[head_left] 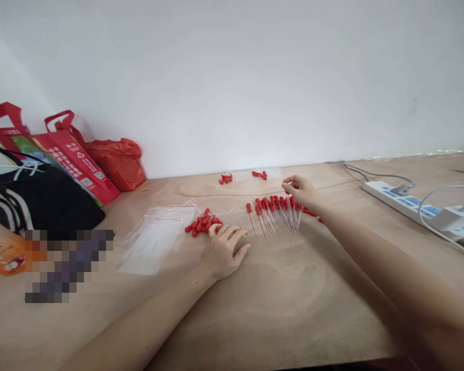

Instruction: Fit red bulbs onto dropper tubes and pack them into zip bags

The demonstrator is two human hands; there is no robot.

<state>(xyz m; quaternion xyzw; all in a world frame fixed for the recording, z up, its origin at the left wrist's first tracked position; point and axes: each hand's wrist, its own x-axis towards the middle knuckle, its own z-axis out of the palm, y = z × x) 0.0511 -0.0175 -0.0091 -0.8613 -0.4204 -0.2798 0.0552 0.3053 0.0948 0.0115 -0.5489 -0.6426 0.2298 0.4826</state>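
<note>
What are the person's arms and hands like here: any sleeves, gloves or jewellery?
Both forearms are bare right up to the picture's lower edge, with no sleeve showing. The left hand and the right hand wear no gloves. No watch, bracelet or ring shows on either. The fingers are slender; the nails are too small to judge.

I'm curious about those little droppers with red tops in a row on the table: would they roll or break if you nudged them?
The droppers look thin and round, so they would probably roll sideways. They seem very light, likely scattering under the right hand. Their clear stems look slender, perhaps fragile.
</note>
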